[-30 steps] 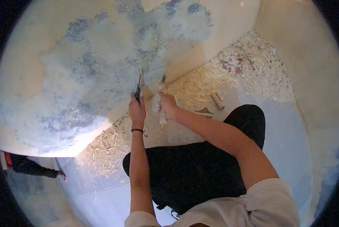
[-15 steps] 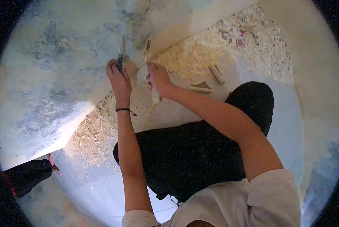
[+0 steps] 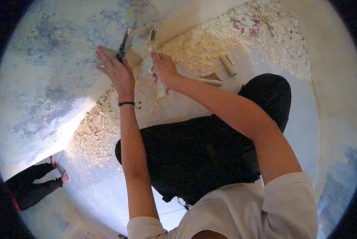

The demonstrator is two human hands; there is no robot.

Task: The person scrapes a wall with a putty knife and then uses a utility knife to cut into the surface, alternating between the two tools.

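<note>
A dark, narrow tool (image 3: 123,47) is pinched at the thumb side of my left hand (image 3: 120,79), whose other fingers stretch out to the left. The tool points up, its tip near the mottled blue-grey surface (image 3: 63,44). Closed around a pale, long-handled tool (image 3: 151,39) is my right hand (image 3: 164,71); the tool's pointed, metallic-looking head rises above the fist and its handle shows below. Beside the dark tool lies a tan block-like piece (image 3: 134,59), partly hidden by my left hand.
Pale shavings (image 3: 93,139) cover the floor at left, with more shavings (image 3: 202,49) at upper right. A rolled pale piece (image 3: 228,65) and a curved piece (image 3: 210,79) lie right of my right hand. Another person's dark-trousered legs (image 3: 37,185) show at lower left.
Both hands and their tools have moved slightly up in view. My left hand's fingers have spread outward, and its dark tool is tilted more. The other person's legs are farther apart.
</note>
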